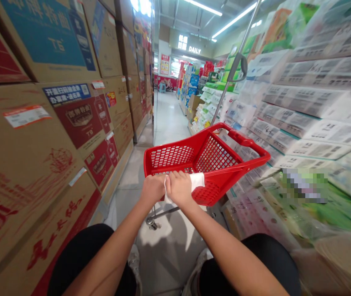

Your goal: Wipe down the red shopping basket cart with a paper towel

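Several stacked cardboard cartons (40, 135) line the far left, printed in red and blue. Below them is a knee in black (79, 259), and right of that a caster (151, 223) on the pale floor (171, 105). Next comes the left grip (153, 190), its fingers closed over the near rim of a red cart (225, 170) — just at the rim's left corner. Touching it on the right, the right grip (178, 187) is clenched on a white cloth (197, 181), which lies beneath the palm against the same rim. One end of the cloth sticks out flat past the right side of this grip; another part hangs below, between the two hands. The basket opens beyond both hands and reaches to the right, tilted — its handle (246, 139) at the upper right, well apart from either grip. Behind it rises a slanting grey pole (223, 98); farther right, wrapped packs (314, 102) are piled high.
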`<action>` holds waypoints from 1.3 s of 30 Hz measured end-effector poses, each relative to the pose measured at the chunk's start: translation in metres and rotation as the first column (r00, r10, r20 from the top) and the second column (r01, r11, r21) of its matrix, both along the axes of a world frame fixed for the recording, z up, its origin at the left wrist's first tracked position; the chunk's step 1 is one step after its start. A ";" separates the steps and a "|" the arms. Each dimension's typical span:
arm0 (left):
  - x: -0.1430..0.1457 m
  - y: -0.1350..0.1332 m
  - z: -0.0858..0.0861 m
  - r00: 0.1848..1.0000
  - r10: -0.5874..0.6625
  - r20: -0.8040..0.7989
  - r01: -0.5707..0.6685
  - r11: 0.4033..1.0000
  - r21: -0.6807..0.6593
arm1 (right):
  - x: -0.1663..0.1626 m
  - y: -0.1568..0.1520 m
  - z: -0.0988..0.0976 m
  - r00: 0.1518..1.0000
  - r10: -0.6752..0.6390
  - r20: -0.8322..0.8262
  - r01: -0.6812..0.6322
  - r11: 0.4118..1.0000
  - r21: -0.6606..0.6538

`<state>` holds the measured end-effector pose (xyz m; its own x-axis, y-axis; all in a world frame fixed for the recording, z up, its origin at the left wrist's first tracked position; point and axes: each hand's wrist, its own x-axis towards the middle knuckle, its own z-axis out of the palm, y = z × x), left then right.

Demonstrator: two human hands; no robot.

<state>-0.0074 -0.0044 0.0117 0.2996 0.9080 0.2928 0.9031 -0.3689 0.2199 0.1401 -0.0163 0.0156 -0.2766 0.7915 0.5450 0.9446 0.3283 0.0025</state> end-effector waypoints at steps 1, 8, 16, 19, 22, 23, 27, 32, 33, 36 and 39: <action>0.005 -0.003 0.001 1.000 0.016 0.011 -0.016 1.000 -0.003 | -0.007 0.000 -0.002 1.000 0.005 -0.023 -0.005 1.000 -0.007; 0.040 -0.021 0.002 0.993 0.102 0.056 -0.096 0.989 -0.111 | 0.026 -0.001 -0.002 0.995 0.097 -0.019 -0.097 0.995 -0.031; 0.073 -0.059 0.009 0.978 -0.170 0.124 0.179 0.982 -0.061 | 0.090 0.000 0.007 0.956 0.287 -0.059 -0.293 0.946 -0.138; 0.049 -0.053 0.024 0.952 -0.280 0.125 0.279 0.960 0.024 | 0.113 0.001 0.012 0.948 0.303 -0.095 -0.316 0.931 -0.182; 0.010 -0.020 0.030 0.962 0.030 0.271 -0.078 0.983 0.168 | 0.130 -0.001 0.013 0.944 0.302 -0.134 -0.324 0.925 -0.199; -0.001 -0.006 0.027 0.932 0.136 0.335 -0.195 0.969 0.150 | 0.134 -0.003 0.012 0.942 0.299 -0.150 -0.325 0.925 -0.195; -0.024 0.044 -0.001 0.736 0.220 0.640 -0.074 0.966 -0.247 | 0.144 -0.017 0.007 0.932 0.279 -0.232 -0.318 0.936 -0.151; -0.017 0.051 -0.023 0.412 0.264 0.872 0.185 0.913 -0.364 | 0.138 -0.048 -0.007 0.899 0.275 -0.342 -0.332 0.935 -0.123; -0.016 0.049 -0.024 0.365 0.291 0.884 0.174 0.912 -0.372 | 0.132 -0.056 -0.011 0.897 0.272 -0.347 -0.330 0.936 -0.120; -0.017 0.044 -0.025 0.284 0.321 0.904 0.117 0.924 -0.365 | 0.108 -0.080 -0.021 0.911 0.240 -0.335 -0.290 0.951 -0.108; -0.018 0.043 -0.026 0.266 0.321 0.909 0.074 0.933 -0.351 | 0.083 -0.103 -0.026 0.937 0.176 -0.303 -0.214 0.972 -0.098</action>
<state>-0.0255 0.0387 -0.0140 -0.1344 0.9907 0.0195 0.0012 -0.0195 0.9998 0.2233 -0.1189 -0.0102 -0.2776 0.8059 0.5229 0.8149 0.4858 -0.3162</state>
